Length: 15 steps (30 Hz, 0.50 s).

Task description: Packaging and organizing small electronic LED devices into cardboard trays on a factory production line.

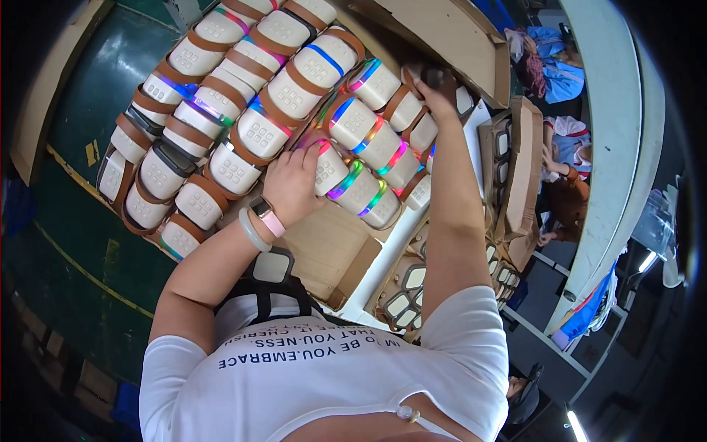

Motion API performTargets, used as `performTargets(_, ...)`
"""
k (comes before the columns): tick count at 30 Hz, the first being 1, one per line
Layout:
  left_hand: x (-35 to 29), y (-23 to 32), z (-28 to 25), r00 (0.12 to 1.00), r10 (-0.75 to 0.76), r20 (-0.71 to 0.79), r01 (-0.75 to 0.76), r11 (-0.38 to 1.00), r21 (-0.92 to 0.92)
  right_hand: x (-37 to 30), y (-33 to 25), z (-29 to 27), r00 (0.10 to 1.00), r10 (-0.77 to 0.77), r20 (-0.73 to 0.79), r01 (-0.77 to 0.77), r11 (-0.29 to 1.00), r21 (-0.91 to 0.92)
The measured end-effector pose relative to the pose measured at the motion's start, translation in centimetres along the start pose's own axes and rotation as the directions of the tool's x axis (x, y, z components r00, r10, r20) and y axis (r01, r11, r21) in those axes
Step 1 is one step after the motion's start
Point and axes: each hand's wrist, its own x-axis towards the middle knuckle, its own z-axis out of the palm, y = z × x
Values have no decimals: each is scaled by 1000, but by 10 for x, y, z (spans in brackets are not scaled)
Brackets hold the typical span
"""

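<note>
Rows of cream, rounded portable speakers (pixel 234 168) with brown straps lie close together in front of me. Many have a ring glowing pink, blue, green or purple, and button grids on their ends. My left hand (pixel 293 183) curls its fingers over the near end of a lit speaker (pixel 331 174) in the right-hand group. At the far right end of this group, my right hand (pixel 437 92) reaches into shadow. Its fingers bend around something dark there, next to a strapped speaker (pixel 404 109); what exactly it grips is hidden.
Open cardboard flaps (pixel 449 33) rise behind the speakers, and another flap (pixel 324 247) lies nearer me. To the right, a cardboard box (pixel 520 173) and a tray hold dark-rimmed pieces (pixel 401 308). Green floor (pixel 74 221) lies left. Co-workers (pixel 563 166) sit beyond a pale curved beam (pixel 617 147).
</note>
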Motion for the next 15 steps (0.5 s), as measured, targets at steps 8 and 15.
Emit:
performTargets(8, -36, 2, -50, 911, 188, -367, -316, 890, -329, -113, -88, -34, 982, -50, 183, -64, 822, 566)
performTargets(15, -68, 18, -70, 946, 252, -203, -324, 744, -584, -287, -151, -51, 789, -228, 570, -549, 154, 821)
